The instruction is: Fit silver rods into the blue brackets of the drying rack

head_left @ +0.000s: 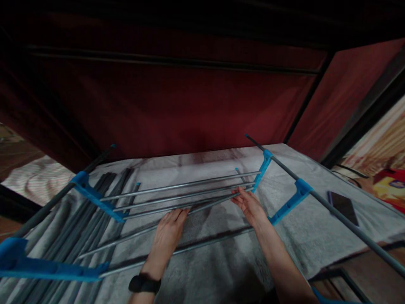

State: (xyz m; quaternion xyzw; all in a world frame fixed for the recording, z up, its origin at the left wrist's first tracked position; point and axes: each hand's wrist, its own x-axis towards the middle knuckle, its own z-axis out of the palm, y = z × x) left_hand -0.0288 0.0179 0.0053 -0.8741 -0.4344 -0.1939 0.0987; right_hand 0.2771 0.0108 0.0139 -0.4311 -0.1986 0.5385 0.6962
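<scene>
You've got both hands on a thin grey rod [215, 203], which runs at a slant across the middle of the rack frame, btwn the upper and lower blue brackets. Your R hand [248, 205] is pinching it near its R end, thumb and fingertips pressed together on it, close to the upper R bracket [263, 169]. Your L hand [171, 226] is palm-down, fingers curled over the same rod approx. midway; thumb's hidden, so can't tell if that grip is closed. The rod's L end sticks out over the tube bundle [71, 236], above the lower L bracket [53, 268]. Three crossbars [182, 185] span from the upper L bracket [98, 197] toward the upper R one; a lower crossbar [215, 240] runs btwn the lower L bracket and the lower R bracket [289, 202]. Brackets sit on the L side pole [47, 213] and R side pole [344, 221]. It's all over a grey cloth [221, 270], w/ a phone [343, 207] lying just outside the R pole and a red-and-yellow packet [390, 188] at the far R. Black wristband [144, 283] on your L wrist; dark red panel [190, 109] behind.
</scene>
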